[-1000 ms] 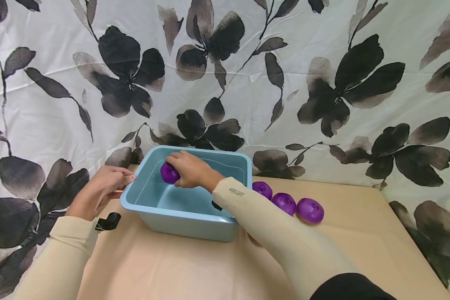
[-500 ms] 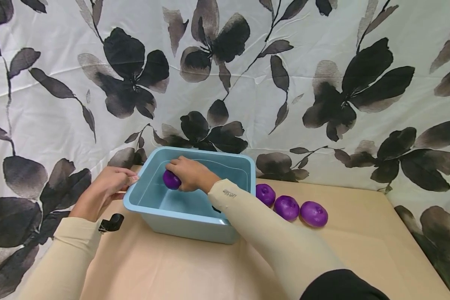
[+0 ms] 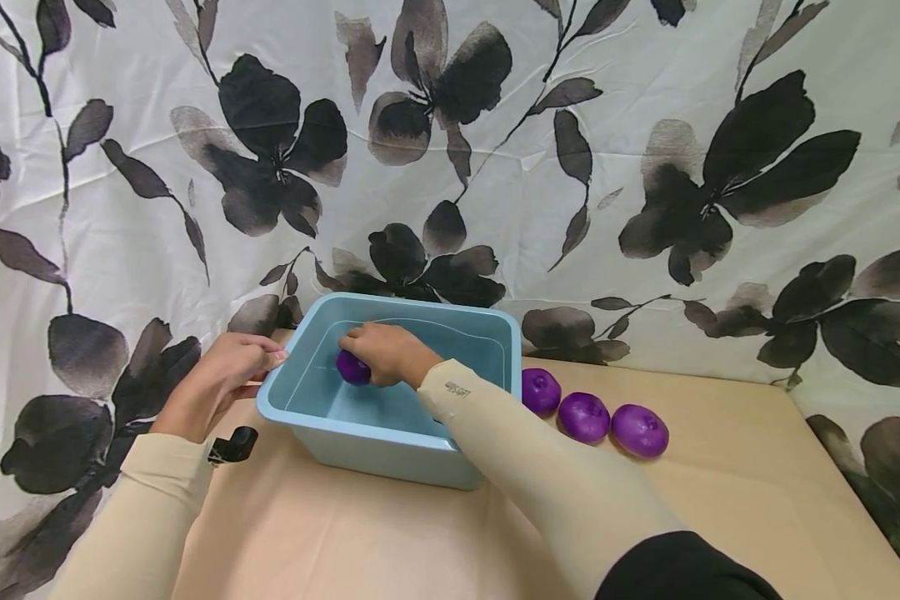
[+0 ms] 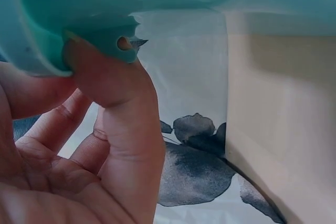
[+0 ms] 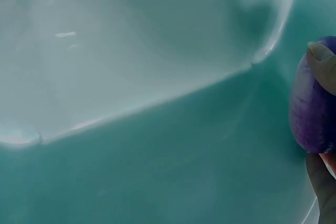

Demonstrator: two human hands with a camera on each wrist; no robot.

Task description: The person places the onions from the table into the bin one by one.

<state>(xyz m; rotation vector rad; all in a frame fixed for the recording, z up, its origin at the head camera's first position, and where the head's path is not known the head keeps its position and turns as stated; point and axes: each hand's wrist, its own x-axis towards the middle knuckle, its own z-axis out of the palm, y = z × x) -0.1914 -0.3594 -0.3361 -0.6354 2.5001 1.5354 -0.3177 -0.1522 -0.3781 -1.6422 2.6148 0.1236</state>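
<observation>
A light blue plastic tub point(image 3: 390, 457) stands on the table. My left hand point(image 3: 221, 379) pinches its left rim; the left wrist view shows the thumb point(image 4: 113, 77) under the lip, beside a small hole. Inside the tub, my right hand point(image 3: 390, 352) grips a glossy purple onion point(image 3: 353, 367) from above, near the left wall. In the right wrist view the thumb and a finger hold this onion point(image 5: 312, 108) at its ends, over the tub's smooth inner surface. The palm side of the right hand is hidden in the head view.
Three more purple onions point(image 3: 584, 417) lie in a row on the tan table point(image 3: 727, 467), just right of the tub. The right forearm point(image 3: 517, 454) crosses the tub's right front corner. A floral cloth point(image 3: 547, 192) hangs close behind.
The right hand has lowered deeper into the tub with the onion. The left hand keeps its hold on the rim. The whole head view has shifted slightly.
</observation>
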